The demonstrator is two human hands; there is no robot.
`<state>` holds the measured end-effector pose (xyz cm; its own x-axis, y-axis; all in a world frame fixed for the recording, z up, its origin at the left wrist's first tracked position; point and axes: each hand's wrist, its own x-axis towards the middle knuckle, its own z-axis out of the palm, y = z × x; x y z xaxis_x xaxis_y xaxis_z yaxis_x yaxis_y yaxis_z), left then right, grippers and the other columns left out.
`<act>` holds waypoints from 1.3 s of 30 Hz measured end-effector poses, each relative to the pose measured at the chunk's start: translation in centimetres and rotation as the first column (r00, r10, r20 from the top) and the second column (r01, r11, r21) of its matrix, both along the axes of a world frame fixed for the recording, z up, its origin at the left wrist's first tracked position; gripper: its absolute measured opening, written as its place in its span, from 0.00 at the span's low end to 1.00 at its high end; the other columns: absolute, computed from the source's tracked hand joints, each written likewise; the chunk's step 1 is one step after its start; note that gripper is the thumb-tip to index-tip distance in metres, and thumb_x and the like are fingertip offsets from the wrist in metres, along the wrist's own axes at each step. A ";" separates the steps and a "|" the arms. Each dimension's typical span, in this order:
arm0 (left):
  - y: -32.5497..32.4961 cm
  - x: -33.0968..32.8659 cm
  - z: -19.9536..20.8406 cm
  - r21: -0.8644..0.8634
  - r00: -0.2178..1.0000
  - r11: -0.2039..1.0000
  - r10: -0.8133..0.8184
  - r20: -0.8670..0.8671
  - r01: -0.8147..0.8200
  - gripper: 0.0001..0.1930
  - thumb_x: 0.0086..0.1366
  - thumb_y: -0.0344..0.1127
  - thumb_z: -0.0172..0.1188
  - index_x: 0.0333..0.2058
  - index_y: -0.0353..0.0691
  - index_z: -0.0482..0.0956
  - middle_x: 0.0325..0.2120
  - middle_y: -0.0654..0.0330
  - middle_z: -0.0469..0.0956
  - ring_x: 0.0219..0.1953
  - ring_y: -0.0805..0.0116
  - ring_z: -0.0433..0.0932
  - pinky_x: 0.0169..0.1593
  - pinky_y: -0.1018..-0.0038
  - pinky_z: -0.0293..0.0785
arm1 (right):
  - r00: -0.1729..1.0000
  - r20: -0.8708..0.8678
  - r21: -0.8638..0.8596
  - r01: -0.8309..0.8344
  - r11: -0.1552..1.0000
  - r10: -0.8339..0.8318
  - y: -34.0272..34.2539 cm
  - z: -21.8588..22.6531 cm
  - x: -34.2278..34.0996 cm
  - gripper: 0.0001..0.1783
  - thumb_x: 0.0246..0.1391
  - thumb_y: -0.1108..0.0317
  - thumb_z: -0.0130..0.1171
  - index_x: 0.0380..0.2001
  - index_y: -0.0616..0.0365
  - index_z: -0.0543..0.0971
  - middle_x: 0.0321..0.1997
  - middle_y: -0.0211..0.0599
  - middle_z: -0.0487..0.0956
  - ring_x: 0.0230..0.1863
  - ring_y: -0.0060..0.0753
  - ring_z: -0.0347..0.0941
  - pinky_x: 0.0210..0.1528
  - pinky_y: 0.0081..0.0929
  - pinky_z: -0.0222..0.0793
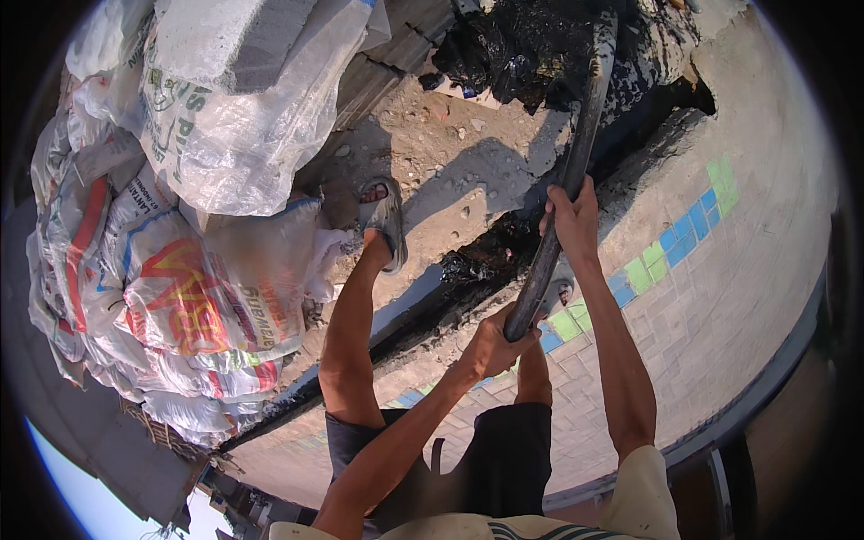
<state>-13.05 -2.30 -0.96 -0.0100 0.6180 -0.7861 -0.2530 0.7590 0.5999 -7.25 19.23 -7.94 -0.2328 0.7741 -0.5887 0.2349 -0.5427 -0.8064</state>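
Observation:
A long dark pole (585, 126) slants up and away in front of me, smeared black toward its far end. My left hand (497, 346) is wrapped round its near end. Farther up the shaft, my right hand (572, 216) grips it with fingers closed. The pole's far end reaches a heap of wet black sludge (513, 54) at the top; whatever is on that end cannot be made out. Beneath the pole runs a narrow open drain (396, 331), with a dark clump of muck (481, 261) at its edge.
My sandalled left foot (385, 225) stands on sandy ground beyond the drain; my right foot (563, 292) is on the near side. Stacked filled sacks (189, 297) crowd the left, with a grey block (225, 45) on top. Paving (702, 315) with blue and green painted bricks lies right.

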 end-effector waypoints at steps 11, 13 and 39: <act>-1.3 10.2 -1.8 -0.165 0.977 0.972 -0.184 -0.105 0.166 0.25 0.64 0.49 0.70 0.47 0.30 0.81 0.29 0.43 0.84 0.35 0.53 0.86 0.42 0.62 0.78 | 0.924 0.181 0.039 0.335 0.941 -0.337 -2.1 1.3 11.0 0.11 0.62 0.69 0.58 0.45 0.57 0.69 0.21 0.27 0.69 0.14 0.22 0.67 0.17 0.24 0.65; -0.8 11.8 -2.1 -0.205 0.967 0.949 -0.252 -0.038 0.239 0.27 0.63 0.50 0.71 0.47 0.29 0.81 0.31 0.40 0.84 0.38 0.48 0.87 0.44 0.61 0.79 | 0.907 0.217 0.025 0.363 0.931 -0.360 -3.0 -0.9 14.2 0.13 0.62 0.68 0.58 0.48 0.57 0.70 0.20 0.25 0.69 0.12 0.21 0.66 0.15 0.24 0.63; 8.4 12.8 -41.7 -0.306 0.938 0.886 -0.328 0.115 0.347 0.26 0.59 0.50 0.73 0.21 0.27 0.80 0.15 0.49 0.80 0.18 0.60 0.83 0.24 0.65 0.80 | 0.899 0.434 -0.309 0.213 0.927 -0.061 2.4 -51.8 22.1 0.11 0.61 0.64 0.61 0.31 0.62 0.78 0.23 0.36 0.76 0.20 0.34 0.75 0.23 0.36 0.75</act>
